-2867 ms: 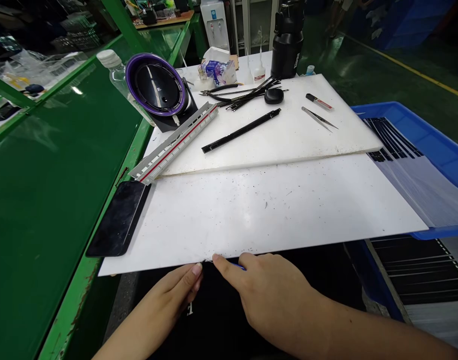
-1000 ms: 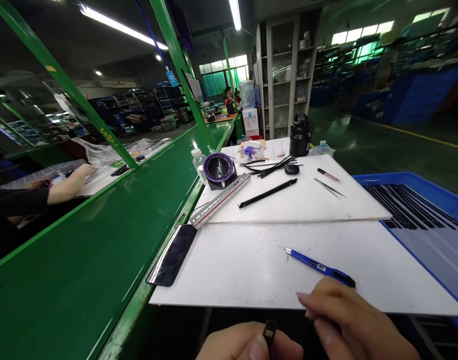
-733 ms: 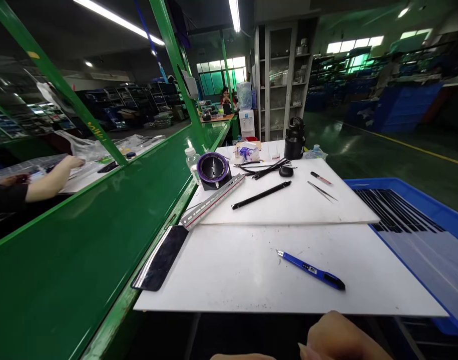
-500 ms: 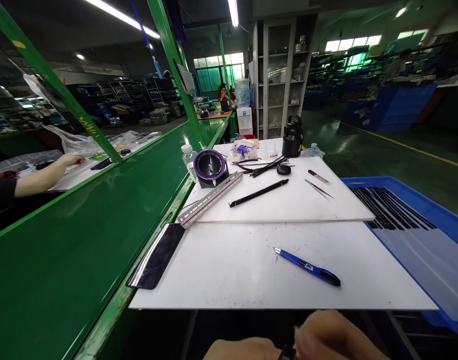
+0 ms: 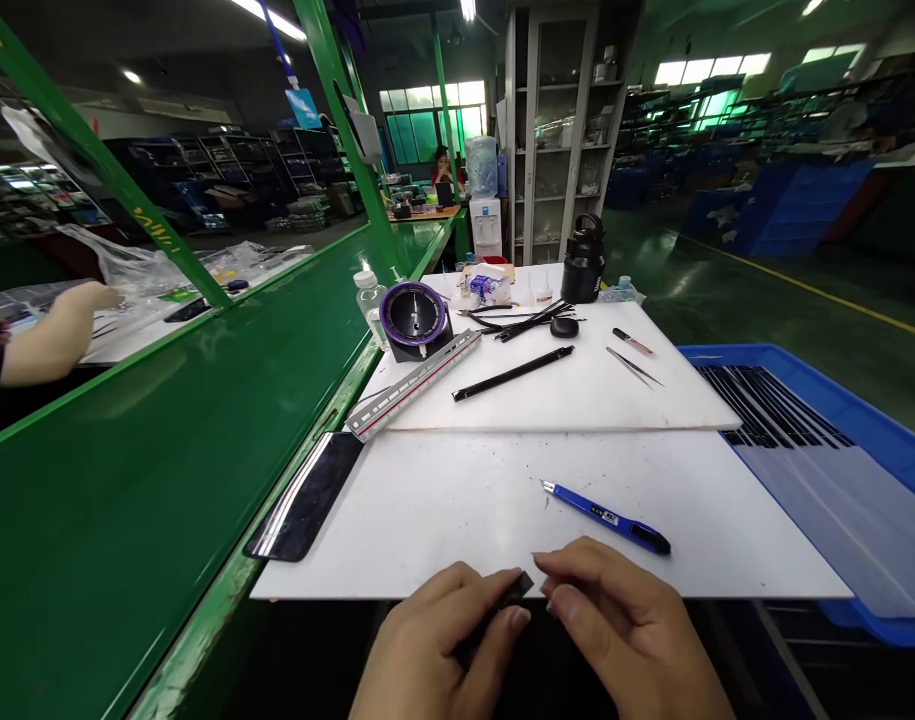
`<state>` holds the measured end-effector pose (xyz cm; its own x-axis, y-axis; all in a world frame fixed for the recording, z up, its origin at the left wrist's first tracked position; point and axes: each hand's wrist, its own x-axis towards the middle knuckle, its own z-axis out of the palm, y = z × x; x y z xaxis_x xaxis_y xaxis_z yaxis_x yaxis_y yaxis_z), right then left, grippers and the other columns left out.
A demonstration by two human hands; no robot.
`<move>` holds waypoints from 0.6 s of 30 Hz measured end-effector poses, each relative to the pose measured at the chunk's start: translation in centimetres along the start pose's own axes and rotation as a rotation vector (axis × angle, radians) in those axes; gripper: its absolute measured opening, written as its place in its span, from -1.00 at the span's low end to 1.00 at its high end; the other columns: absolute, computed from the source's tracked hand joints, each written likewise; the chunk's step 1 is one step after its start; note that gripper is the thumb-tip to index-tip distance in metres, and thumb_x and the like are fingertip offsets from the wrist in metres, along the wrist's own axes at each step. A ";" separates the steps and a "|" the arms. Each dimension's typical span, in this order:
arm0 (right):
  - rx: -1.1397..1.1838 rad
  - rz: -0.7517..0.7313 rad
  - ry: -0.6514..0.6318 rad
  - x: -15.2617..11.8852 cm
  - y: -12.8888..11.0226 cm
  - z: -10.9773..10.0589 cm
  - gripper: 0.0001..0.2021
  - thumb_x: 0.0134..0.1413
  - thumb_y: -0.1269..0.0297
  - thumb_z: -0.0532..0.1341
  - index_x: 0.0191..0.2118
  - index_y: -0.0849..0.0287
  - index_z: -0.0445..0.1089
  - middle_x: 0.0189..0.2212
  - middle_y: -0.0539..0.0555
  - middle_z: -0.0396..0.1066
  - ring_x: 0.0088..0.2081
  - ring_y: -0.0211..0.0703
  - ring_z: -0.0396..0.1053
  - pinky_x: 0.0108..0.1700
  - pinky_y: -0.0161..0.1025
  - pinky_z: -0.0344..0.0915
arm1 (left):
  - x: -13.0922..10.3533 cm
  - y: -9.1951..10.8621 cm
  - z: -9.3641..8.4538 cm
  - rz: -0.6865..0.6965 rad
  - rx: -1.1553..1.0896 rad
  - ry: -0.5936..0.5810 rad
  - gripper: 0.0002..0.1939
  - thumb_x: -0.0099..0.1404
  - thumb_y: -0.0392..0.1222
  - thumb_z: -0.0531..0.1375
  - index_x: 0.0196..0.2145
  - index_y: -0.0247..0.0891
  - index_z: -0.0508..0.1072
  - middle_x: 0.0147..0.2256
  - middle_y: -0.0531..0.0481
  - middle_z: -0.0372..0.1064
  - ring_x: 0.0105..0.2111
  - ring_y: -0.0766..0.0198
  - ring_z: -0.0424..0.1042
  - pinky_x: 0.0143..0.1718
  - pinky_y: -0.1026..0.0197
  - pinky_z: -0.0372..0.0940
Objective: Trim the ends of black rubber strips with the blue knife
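Note:
At the near edge of the white board (image 5: 427, 530), my left hand (image 5: 446, 635) pinches a small black piece (image 5: 518, 588) between thumb and forefinger; most of the piece is hidden in the hand. Just right of it is my right hand (image 5: 622, 625), thumb and forefinger apart with nothing visible between them. Beyond the hands lies a blue utility knife (image 5: 607, 517), its blade pointing left. Farther back, a black strip (image 5: 513, 373) rests on the upper white board (image 5: 577, 405).
A phone-like black slab (image 5: 307, 500) and a grey scale ruler (image 5: 416, 385) lie left. Behind are a purple-rimmed round device (image 5: 414, 313), black strips (image 5: 532, 322) and a black bottle (image 5: 583, 260). Tweezers (image 5: 633, 367) and a blue tray (image 5: 787, 360) are right. A co-worker's arm (image 5: 52, 335) shows left.
Both hands have come up from below the board to its front edge, and the fingers of the right hand have parted. The view has shifted slightly. The co-worker's arm has moved left.

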<state>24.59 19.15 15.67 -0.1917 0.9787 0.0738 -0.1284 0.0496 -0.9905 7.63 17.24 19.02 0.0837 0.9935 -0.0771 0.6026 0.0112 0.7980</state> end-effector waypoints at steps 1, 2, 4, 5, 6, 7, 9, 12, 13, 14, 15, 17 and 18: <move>0.006 0.042 -0.003 0.0 0.1 0.0 -0.81 0.23 0.12 0.26 -0.15 -0.03 0.60 -0.35 0.07 0.50 -0.30 -0.11 0.47 -0.23 -0.26 0.41 | 0.0 -0.1 0.1 0.035 0.070 0.022 -0.71 0.35 -0.08 0.13 -0.12 -0.10 0.63 -0.41 -0.01 0.52 -0.41 0.21 0.52 -0.37 0.24 0.39; 0.011 0.083 -0.004 0.1 0.1 0.0 -0.80 0.21 0.11 0.28 -0.15 -0.01 0.61 -0.33 0.08 0.52 -0.28 -0.09 0.48 -0.21 -0.24 0.42 | 0.0 -0.2 0.1 0.062 0.126 0.038 -0.70 0.37 -0.10 0.12 -0.09 -0.08 0.62 -0.40 0.00 0.52 -0.42 0.23 0.53 -0.40 0.27 0.39; 0.006 0.147 -0.018 0.1 0.3 -0.1 -0.79 0.19 0.10 0.30 -0.17 0.04 0.62 -0.28 0.11 0.55 -0.23 -0.03 0.51 -0.16 -0.21 0.43 | 0.0 -0.3 0.3 0.103 0.216 0.040 -0.72 0.38 -0.14 0.11 -0.11 -0.07 0.62 -0.41 0.03 0.51 -0.43 0.26 0.53 -0.43 0.30 0.39; -0.009 0.166 -0.035 0.2 0.4 -0.1 -0.79 0.19 0.10 0.30 -0.18 0.05 0.62 -0.27 0.13 0.56 -0.22 -0.01 0.52 -0.15 -0.20 0.44 | 0.0 -0.3 0.4 0.118 0.253 0.039 -0.74 0.39 -0.15 0.11 -0.15 -0.07 0.62 -0.42 0.04 0.51 -0.44 0.27 0.52 -0.44 0.30 0.39; -0.033 0.177 -0.048 0.3 0.4 -0.2 -0.79 0.19 0.11 0.30 -0.18 0.07 0.61 -0.27 0.13 0.57 -0.21 0.00 0.53 -0.15 -0.20 0.44 | 0.0 -0.4 0.5 0.136 0.282 0.040 -0.74 0.40 -0.16 0.11 -0.17 -0.08 0.62 -0.42 0.05 0.50 -0.46 0.28 0.52 -0.45 0.30 0.39; -0.061 0.179 -0.056 0.4 0.4 -0.3 -0.80 0.20 0.12 0.29 -0.18 0.08 0.61 -0.27 0.13 0.57 -0.20 0.01 0.53 -0.15 -0.20 0.45 | 0.0 -0.4 0.6 0.156 0.303 0.043 -0.75 0.40 -0.17 0.11 -0.18 -0.10 0.61 -0.43 0.05 0.50 -0.47 0.28 0.52 -0.45 0.30 0.40; -0.107 0.157 -0.067 0.7 0.4 -0.5 -0.80 0.21 0.14 0.28 -0.18 0.09 0.60 -0.28 0.12 0.57 -0.21 0.00 0.53 -0.15 -0.19 0.45 | -0.1 -0.6 0.6 0.197 0.337 0.062 -0.76 0.40 -0.18 0.11 -0.19 -0.12 0.61 -0.44 0.04 0.49 -0.49 0.28 0.51 -0.46 0.30 0.41; -0.107 0.144 -0.090 0.8 0.3 -0.6 -0.80 0.24 0.16 0.24 -0.19 0.11 0.59 -0.28 0.13 0.58 -0.24 -0.02 0.54 -0.15 -0.18 0.46 | -0.2 -1.0 0.6 0.244 0.411 0.096 -0.76 0.40 -0.20 0.13 -0.13 -0.13 0.61 -0.44 0.03 0.49 -0.49 0.26 0.51 -0.47 0.29 0.42; -0.097 0.154 -0.102 0.8 0.2 -0.7 -0.79 0.24 0.16 0.24 -0.20 0.12 0.59 -0.28 0.14 0.58 -0.25 -0.03 0.54 -0.16 -0.19 0.46 | -0.2 -1.1 0.5 0.261 0.439 0.108 -0.76 0.39 -0.20 0.14 -0.11 -0.13 0.60 -0.42 0.02 0.50 -0.47 0.25 0.52 -0.47 0.28 0.43; -0.090 0.165 -0.110 0.7 0.2 -0.6 -0.79 0.24 0.16 0.24 -0.20 0.13 0.59 -0.28 0.14 0.58 -0.27 -0.03 0.54 -0.17 -0.19 0.47 | -0.3 -1.2 0.5 0.280 0.460 0.116 -0.75 0.38 -0.21 0.14 -0.08 -0.13 0.59 -0.41 0.02 0.51 -0.46 0.24 0.52 -0.47 0.26 0.43; -0.088 0.174 -0.108 0.7 0.1 -0.6 -0.79 0.24 0.17 0.24 -0.20 0.13 0.59 -0.28 0.14 0.58 -0.26 -0.03 0.54 -0.18 -0.19 0.47 | -0.3 -1.3 0.5 0.301 0.469 0.122 -0.74 0.38 -0.22 0.15 -0.06 -0.13 0.58 -0.39 0.01 0.52 -0.45 0.23 0.53 -0.47 0.25 0.44; -0.105 0.168 -0.104 0.6 -0.1 -0.4 -0.79 0.23 0.17 0.24 -0.19 0.13 0.59 -0.27 0.14 0.58 -0.25 -0.03 0.54 -0.18 -0.20 0.47 | -0.2 -1.5 0.6 0.339 0.466 0.134 -0.74 0.38 -0.24 0.15 -0.06 -0.14 0.58 -0.39 0.02 0.52 -0.46 0.23 0.53 -0.49 0.24 0.45; -0.118 0.156 -0.104 0.6 -0.2 -0.3 -0.80 0.22 0.18 0.24 -0.20 0.13 0.59 -0.27 0.15 0.58 -0.24 -0.03 0.54 -0.17 -0.21 0.48 | -0.2 -1.4 0.6 0.350 0.463 0.136 -0.75 0.38 -0.24 0.15 -0.07 -0.14 0.58 -0.40 0.03 0.52 -0.48 0.24 0.53 -0.50 0.24 0.45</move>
<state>24.75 19.81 15.84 -0.3005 0.9507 -0.0763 0.0245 -0.0723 -0.9971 7.22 16.99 17.52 0.2561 0.9351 0.2450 0.8434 -0.3400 0.4161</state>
